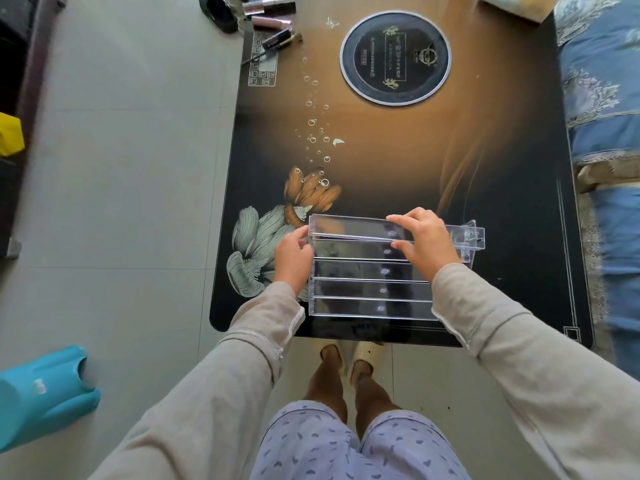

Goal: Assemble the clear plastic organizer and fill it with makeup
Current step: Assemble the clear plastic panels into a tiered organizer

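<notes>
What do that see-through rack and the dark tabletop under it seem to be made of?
The rack looks like clear hard plastic: the tabletop shows through it and its edges catch the light. The tabletop looks like glossy printed glass or laminate, judging by its smooth sheen; which one is unclear.

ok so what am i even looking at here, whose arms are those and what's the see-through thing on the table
There is no machine here. The single picture comes from a camera worn on a person's head, looking down, so the arms in beige sleeves are their own. They stand at a dark glossy table printed with flowers. The left hand steadies the left end of a clear plastic organizer of long narrow compartments lying flat near the table's front edge. The right hand grips a clear plastic piece at the organizer's far edge. No makeup is in it yet: the small makeup tubes and brushes wait at the far left corner, beside a round black disc.
</notes>
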`<state>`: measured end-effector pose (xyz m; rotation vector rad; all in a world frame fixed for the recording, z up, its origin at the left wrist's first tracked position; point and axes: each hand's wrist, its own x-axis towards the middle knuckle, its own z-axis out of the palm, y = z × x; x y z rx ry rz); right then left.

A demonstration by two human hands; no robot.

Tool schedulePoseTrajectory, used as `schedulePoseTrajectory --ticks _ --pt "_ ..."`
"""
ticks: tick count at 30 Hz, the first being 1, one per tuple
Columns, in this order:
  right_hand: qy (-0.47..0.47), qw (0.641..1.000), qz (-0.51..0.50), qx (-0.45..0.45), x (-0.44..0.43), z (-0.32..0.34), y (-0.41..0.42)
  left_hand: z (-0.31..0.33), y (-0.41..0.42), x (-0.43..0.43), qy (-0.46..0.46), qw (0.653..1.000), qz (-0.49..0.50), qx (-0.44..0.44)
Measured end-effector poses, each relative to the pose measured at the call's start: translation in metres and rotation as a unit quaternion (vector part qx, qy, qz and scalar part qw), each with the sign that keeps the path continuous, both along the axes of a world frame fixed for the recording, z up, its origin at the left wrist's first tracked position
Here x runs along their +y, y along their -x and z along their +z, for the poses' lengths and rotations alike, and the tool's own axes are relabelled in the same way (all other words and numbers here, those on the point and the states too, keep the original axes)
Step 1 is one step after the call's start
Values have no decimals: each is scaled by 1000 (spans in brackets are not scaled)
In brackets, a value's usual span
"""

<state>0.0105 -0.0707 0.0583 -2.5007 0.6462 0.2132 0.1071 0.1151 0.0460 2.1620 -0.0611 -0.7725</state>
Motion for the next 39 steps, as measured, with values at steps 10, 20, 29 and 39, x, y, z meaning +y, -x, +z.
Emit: schedulePoseTrajectory --ticks 10,20,29,39 --pt "7 1000 13 10 -4 -3 -5 -2 -1 -4 9 999 27 -45" --pt "11 1000 0 -19 -2 -5 -1 -4 -3 -7 -2 999 23 -41" --pt "10 1000 16 -5 -5 -6 -6 -3 -6 -7 -11 999 27 -41" --pt "22 999 15 17 0 -11 -6 -3 -13 -18 -71 995 48 -49"
